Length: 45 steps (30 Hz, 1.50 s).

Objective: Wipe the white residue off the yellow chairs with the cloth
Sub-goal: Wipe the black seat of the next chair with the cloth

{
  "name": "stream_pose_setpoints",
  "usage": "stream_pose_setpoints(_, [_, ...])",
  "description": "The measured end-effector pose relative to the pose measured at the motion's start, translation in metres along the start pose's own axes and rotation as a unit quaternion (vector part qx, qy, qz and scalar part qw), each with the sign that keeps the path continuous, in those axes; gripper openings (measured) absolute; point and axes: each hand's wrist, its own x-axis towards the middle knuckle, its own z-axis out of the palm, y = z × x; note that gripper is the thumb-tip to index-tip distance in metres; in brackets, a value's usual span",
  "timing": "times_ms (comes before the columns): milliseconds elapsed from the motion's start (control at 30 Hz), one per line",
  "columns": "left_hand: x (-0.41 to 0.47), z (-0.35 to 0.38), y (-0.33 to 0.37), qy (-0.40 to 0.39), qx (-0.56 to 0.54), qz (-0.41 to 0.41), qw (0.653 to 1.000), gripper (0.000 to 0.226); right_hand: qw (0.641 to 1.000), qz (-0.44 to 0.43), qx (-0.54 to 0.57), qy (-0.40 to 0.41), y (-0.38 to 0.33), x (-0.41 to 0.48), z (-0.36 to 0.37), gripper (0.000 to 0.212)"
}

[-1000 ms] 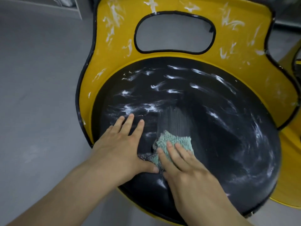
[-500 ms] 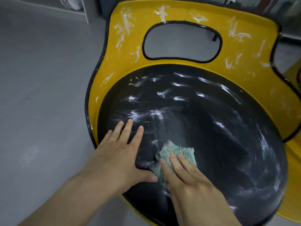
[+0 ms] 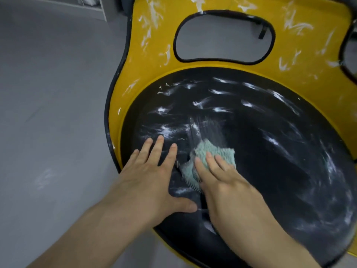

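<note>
A yellow chair [image 3: 301,55] with a round black seat [image 3: 270,151] fills the view from above. White residue streaks both the seat and the yellow backrest. A small light green cloth [image 3: 212,151] lies on the seat's near left part. My right hand [image 3: 222,178] presses flat on the cloth with straight fingers. My left hand [image 3: 152,176] rests flat on the seat just left of the cloth, fingers spread, thumb pointing toward the right hand. A smeared, partly wiped patch runs up from the cloth.
Grey floor [image 3: 54,113] lies to the left of the chair, with a faint white smudge [image 3: 43,178] on it. Part of a second yellow chair [image 3: 351,55] shows at the right edge. The backrest has an oval cut-out [image 3: 222,37].
The view has shifted, so the chair sits further right and lower. The right hand with the cloth has moved slightly away from me along the seat. The left hand stays flat in place.
</note>
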Motion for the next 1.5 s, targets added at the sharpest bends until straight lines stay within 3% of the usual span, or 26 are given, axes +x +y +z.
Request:
stream_pose_setpoints(167, [0.004,-0.002,0.0,-0.007,0.0,0.005,1.0,0.13,0.999,-0.025,-0.02,0.018,0.015,0.042,0.003,0.06])
stream_pose_setpoints(300, [0.002,-0.002,0.0,-0.007,0.001,0.004,1.0,0.128,0.999,0.032,0.022,-0.007,0.023,0.127,-0.011,0.054])
stream_pose_setpoints(533, [0.002,-0.001,0.0,-0.005,0.006,0.008,1.0,0.13,0.999,-0.011,0.003,0.032,0.006,-0.002,0.014,0.059])
stream_pose_setpoints(800, [0.003,-0.004,0.002,-0.025,0.027,0.002,0.999,0.128,0.999,0.039,0.012,-0.021,0.019,0.132,-0.016,0.055])
stream_pose_setpoints(933, [0.001,-0.004,0.0,-0.03,0.018,0.0,0.999,0.128,0.999,0.008,-0.029,0.013,0.01,0.063,-0.001,0.064])
stream_pose_setpoints(1033, [0.004,-0.004,0.001,-0.029,0.019,0.002,0.999,0.13,1.0,0.029,0.003,0.01,0.006,0.013,0.009,0.07])
stream_pose_setpoints(1267, [0.004,-0.004,0.002,-0.034,0.022,-0.004,0.999,0.129,0.997,0.068,-0.017,-0.01,0.019,0.125,-0.009,0.058])
stream_pose_setpoints(1500, [0.005,-0.006,0.003,-0.036,0.017,-0.003,0.999,0.129,0.999,-0.003,0.011,0.048,0.014,0.024,0.011,0.053])
